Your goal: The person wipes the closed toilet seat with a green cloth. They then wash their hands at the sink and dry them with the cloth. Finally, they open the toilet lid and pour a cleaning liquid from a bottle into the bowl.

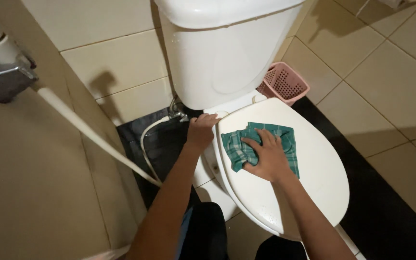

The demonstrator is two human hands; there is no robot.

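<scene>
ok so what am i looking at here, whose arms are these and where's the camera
There is no machine here. The single picture comes from a camera worn on a person's head, looking down, so the two bare arms are that person's own. The right hand presses flat on a green checked cloth that lies on the closed white toilet lid. The left hand grips the back edge of the lid, near the hinge. Behind stands the white cistern. A pink slotted basket sits on the floor beside it, and a white hose runs down the tiled wall on the left.
</scene>
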